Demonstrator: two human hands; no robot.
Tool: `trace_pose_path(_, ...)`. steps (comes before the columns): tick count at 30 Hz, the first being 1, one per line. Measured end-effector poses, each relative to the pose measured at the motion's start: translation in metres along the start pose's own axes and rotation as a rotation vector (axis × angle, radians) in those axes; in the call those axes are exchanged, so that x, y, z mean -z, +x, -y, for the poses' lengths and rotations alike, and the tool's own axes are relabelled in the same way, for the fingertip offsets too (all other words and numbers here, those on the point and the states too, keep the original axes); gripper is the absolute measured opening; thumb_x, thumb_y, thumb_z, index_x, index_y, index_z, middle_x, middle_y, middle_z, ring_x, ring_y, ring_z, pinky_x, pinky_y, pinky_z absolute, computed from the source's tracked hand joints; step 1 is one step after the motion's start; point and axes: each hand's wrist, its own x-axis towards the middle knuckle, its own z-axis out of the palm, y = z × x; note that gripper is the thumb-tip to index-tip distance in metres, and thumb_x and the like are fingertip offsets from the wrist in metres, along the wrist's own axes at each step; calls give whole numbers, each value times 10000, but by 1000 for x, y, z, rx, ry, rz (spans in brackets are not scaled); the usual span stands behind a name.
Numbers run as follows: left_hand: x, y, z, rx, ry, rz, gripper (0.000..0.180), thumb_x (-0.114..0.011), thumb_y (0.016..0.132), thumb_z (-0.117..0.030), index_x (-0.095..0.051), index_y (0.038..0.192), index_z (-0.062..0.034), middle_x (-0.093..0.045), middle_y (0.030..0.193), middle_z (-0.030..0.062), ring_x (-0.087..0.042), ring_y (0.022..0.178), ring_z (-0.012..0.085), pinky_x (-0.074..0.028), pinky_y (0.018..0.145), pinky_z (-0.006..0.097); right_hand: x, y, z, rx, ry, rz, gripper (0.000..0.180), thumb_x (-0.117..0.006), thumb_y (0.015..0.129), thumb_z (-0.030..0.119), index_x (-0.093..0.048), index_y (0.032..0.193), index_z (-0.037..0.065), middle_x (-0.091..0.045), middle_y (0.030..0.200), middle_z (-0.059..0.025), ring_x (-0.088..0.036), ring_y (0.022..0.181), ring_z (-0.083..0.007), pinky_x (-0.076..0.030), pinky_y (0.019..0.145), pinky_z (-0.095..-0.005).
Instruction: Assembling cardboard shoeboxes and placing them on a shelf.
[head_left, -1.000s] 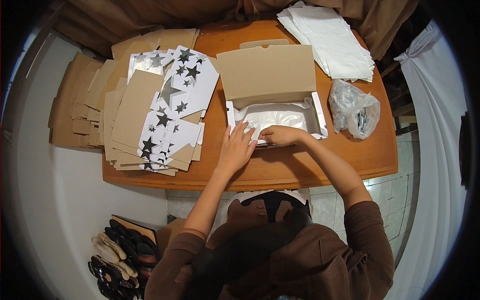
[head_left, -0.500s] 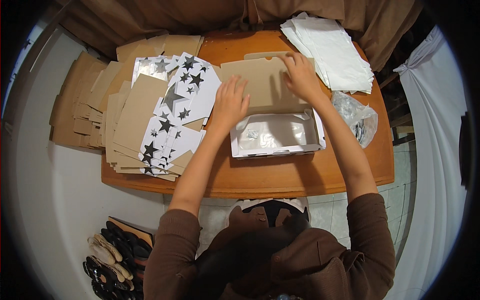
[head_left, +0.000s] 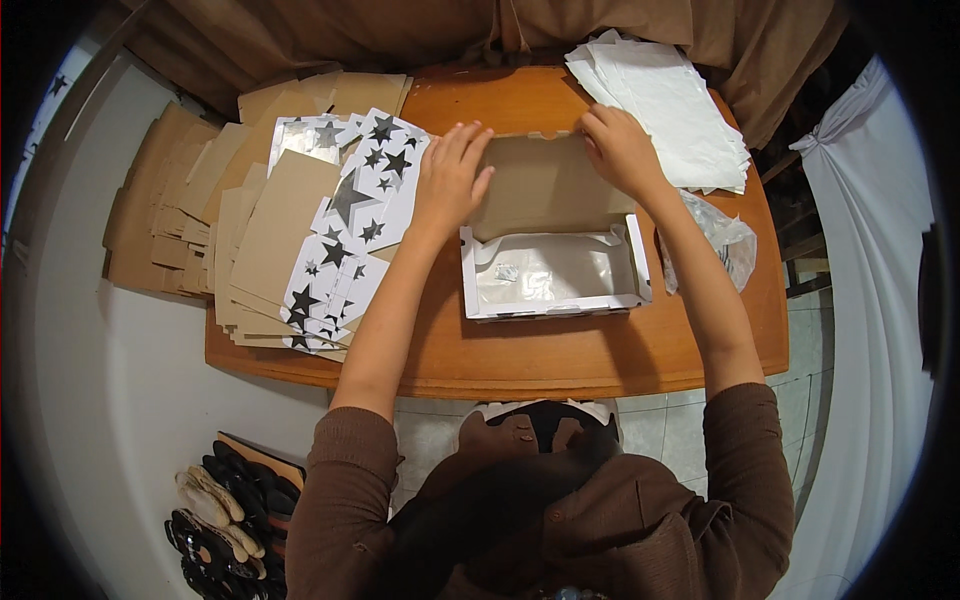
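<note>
A cardboard box (head_left: 556,308) sits in front of me on the table, white outside. Its brown lid (head_left: 540,185) is raised at the far side. White tissue paper (head_left: 590,265) lines the inside, and a small pale packet (head_left: 507,272) lies on it. My left hand (head_left: 455,178) is at the lid's left edge, fingers stretched out and thumb apart. At the lid's upper right corner, my right hand (head_left: 622,150) has its fingers bent around the edge; its fingertips are partly hidden.
Flat cardboard blanks (head_left: 285,215), some white with black stars, pile up on the left. White paper sheets (head_left: 665,110) lie at the far right, with a clear plastic bag (head_left: 725,240) below them. Several shoes (head_left: 240,500) stand on the floor at lower left.
The lid has tilted up toward me and looks narrower. Both hands have moved in to its side edges, and my right fingers have bent onto its corner.
</note>
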Motion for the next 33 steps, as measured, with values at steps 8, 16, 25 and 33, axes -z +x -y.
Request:
trace_pose_path(8,49,-54,-37,-175,2,286,311,-644,750,-103,-613,1059,-90,-645,965,60,-616,808,221,-457,730,311,51,-70,57,122,179,291,226,-599,832,274,-574,949,82,-583,929,-94,-573,869,-287,-452,767,-399)
trace_pose_path(16,19,-103,-43,-239,-280,309,450,-536,754,43,-568,1181,-96,-594,1184,100,-593,1046,277,-472,924,382,42,-119,63,77,246,457,482,-638,790,404,-576,1175,120,-594,1147,-112,-563,1041,-293,-446,894,-390)
trace_pose_path(25,11,-123,-49,-293,-223,385,452,-516,796,-16,-524,1236,-116,-534,1270,108,-511,1174,274,-414,998,407,9,-156,72,101,171,457,478,-633,811,315,-525,1255,176,-501,1290,-143,-454,1221,-305,-377,996,-478)
trace_pose_path(33,6,-129,-50,-272,-203,354,465,-518,788,-9,-524,1238,-123,-531,1275,102,-508,1177,266,-405,1003,409,3,-162,85,83,113,360,402,-668,761,252,-582,1148,186,-504,1275,-112,-465,1201,-281,-354,1013,-489)
